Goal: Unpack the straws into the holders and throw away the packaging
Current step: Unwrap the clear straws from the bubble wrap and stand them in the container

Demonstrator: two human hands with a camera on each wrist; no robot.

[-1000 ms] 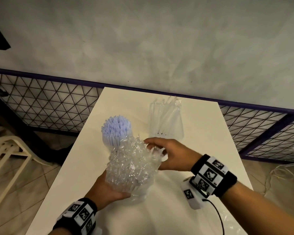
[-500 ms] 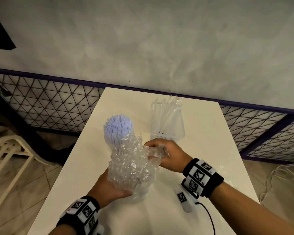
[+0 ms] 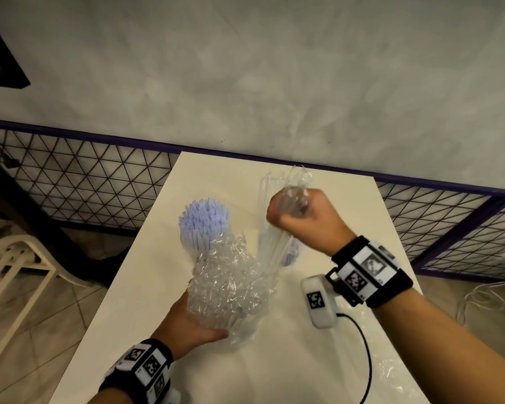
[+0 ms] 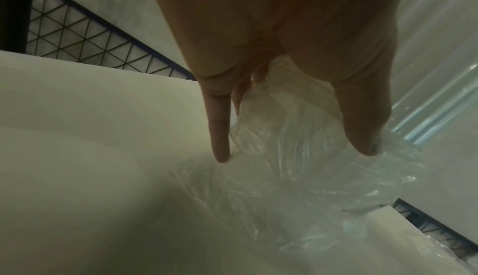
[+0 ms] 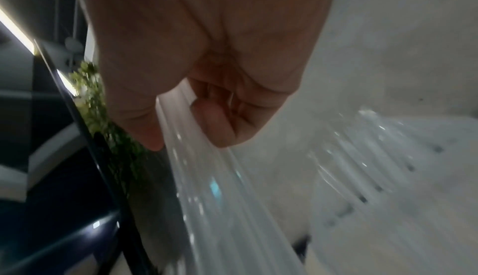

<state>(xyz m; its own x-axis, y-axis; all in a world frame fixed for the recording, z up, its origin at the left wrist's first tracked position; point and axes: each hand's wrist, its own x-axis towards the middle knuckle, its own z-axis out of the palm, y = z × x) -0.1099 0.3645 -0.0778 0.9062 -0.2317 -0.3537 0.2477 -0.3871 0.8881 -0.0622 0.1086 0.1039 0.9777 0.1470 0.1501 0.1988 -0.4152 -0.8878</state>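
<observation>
Being gripped in the fisted right hand (image 3: 302,221): clear straws (image 3: 271,249); crumpled packaging (image 3: 228,290) being clasped by the left hand (image 3: 185,325).

Left hand (image 3: 193,325) low, palm up, thumb and fingers round the bunched wrap (image 3: 231,284). Right hand (image 3: 301,217) higher and farther out: tight fist clenched on the wrap's stretched end, back of hand up, forearm angling in from the right.
</observation>
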